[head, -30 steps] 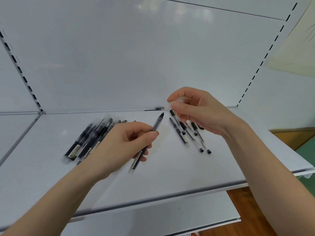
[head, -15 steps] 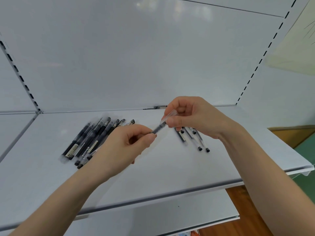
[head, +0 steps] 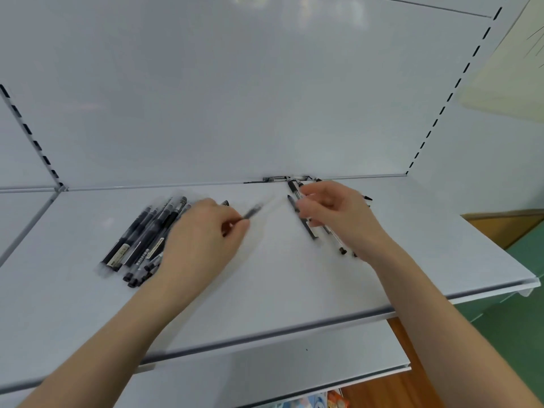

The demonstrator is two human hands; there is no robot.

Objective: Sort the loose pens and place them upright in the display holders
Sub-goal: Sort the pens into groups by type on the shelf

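Note:
A pile of several black pens (head: 141, 237) lies flat on the white shelf (head: 265, 278) at the left. My left hand (head: 203, 231) hovers over the pile's right side, shut on one blurred capped pen (head: 252, 212) that points up and to the right. A smaller group of loose pens (head: 309, 229) lies to the right, partly hidden under my right hand (head: 335, 214). That hand's fingers curl down onto these pens; whether they grip one is hidden. No display holder is in view.
More pens (head: 275, 179) lie along the shelf's back edge against the white back panel (head: 235, 98). Slotted uprights (head: 450, 95) stand at both sides. A lower shelf (head: 265, 366) juts out below the front edge, with wooden floor beyond.
The hands met and the right one pushed a clear cap onto the pen. They have since parted: the left carries the pen toward the left pile, the right dropped onto the right group.

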